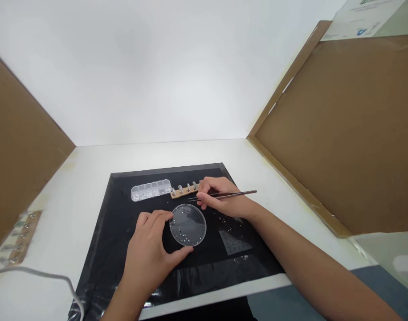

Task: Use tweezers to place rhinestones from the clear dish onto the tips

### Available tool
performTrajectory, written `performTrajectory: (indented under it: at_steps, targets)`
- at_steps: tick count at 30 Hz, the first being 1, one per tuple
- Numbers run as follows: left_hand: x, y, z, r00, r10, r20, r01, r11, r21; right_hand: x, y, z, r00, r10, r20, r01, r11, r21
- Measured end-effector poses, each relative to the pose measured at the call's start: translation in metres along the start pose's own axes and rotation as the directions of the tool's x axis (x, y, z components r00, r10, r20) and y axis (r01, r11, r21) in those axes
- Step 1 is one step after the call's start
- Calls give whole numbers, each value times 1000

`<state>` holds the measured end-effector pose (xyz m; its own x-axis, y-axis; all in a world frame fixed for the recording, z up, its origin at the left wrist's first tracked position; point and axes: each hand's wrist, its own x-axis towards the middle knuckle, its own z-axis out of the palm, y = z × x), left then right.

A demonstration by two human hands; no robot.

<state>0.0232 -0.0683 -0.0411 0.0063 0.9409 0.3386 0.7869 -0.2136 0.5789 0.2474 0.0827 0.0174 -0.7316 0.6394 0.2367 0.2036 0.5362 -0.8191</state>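
Note:
My left hand (149, 247) grips the edge of a clear round petri dish (191, 221), fingers at its upper left and thumb at its lower rim. Small white bits lie in the dish, mostly toward its lower left. In my right hand (222, 196) is a pair of dark tweezers (239, 193), pinched between thumb and fingers. Their thin tips point left, just above the dish's far rim; whether they hold a bit is too small to tell. Beyond the dish lie a clear compartment box (151, 191) and a wooden strip (185, 191) bearing small glass vials, its right end hidden by my right hand.
A black mat (120, 232) covers the white table (90, 162). White bits (230, 223) are scattered right of the dish, near a translucent sheet (235, 242). Another vial strip (26, 236) and a grey cable (40, 273) lie left. Cardboard walls (351, 133) flank both sides.

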Motion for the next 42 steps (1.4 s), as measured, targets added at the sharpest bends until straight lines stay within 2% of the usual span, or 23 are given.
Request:
performTrajectory:
  at_steps: [3,6,27,36,39,42]
  targets:
    - [1,0,0,1000,2,-2,-2,1000,-1,0,1,1,995,-21,101,23,1000,-19]
    - [1,1,0,1000,1,-1,-1,1000,2,0,5,4,988,-26,150,31,999,-29]
    - [0,2,1,1000,-12,23,12,1000,7,0,14,10,980,-35,195,52,995,-83]
    - [0,2,1,1000,-9,14,9,1000,6,0,13,13,992,0,129,1,1000,-3]
    - [0,2,1,1000,-4,9,4,1000,3,0,11,12,998,-10,69,5,997,72]
    - [-1,2,2,1000,-3,7,3,1000,4,2,7,10,1000,-4,-24,5,998,60]
